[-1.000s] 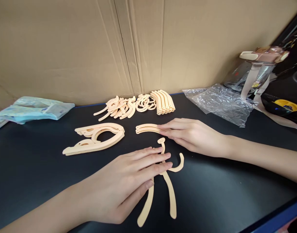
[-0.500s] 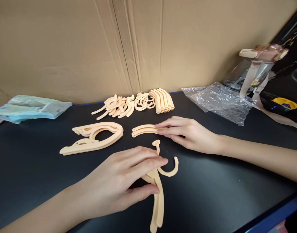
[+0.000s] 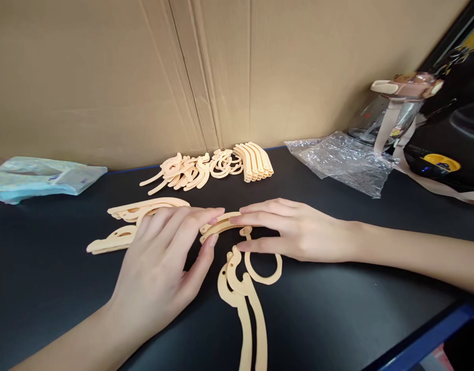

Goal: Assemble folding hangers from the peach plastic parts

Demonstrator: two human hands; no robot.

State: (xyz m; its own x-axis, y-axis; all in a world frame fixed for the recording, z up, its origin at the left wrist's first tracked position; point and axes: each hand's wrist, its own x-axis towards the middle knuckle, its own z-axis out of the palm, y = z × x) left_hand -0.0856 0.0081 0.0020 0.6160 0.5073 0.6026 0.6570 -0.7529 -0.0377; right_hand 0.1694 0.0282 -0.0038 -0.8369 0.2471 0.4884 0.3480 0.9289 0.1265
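Note:
Two curved hanger bars [image 3: 221,225] lie side by side on the black table. My left hand [image 3: 163,263] has its thumb and index finger at opposite edges of their left ends. From the right, my right hand [image 3: 287,229] lies over their other ends with fingers stretched out. Its lowest finger reaches close to two curved hanger arms [image 3: 256,314] lying nearer to me. Beside those arms is a loose hanger hook [image 3: 273,278] with a flat round end. Folded plastic hangers [image 3: 123,239] lie stacked on the left, partly hidden by my left hand.
Loose hooks and arms [image 3: 190,172] lie in a pile at the back, beside a row of curved bars [image 3: 256,162]. A clear plastic bag [image 3: 345,159] and a strapped bottle [image 3: 399,111] are at right. A pale blue packet [image 3: 47,178] lies left. Cardboard [image 3: 105,77] stands behind.
My left hand has let go of the hanger arms and moved up-left to the curved bars. My right hand has shifted slightly left and nearer, its fingers more spread.

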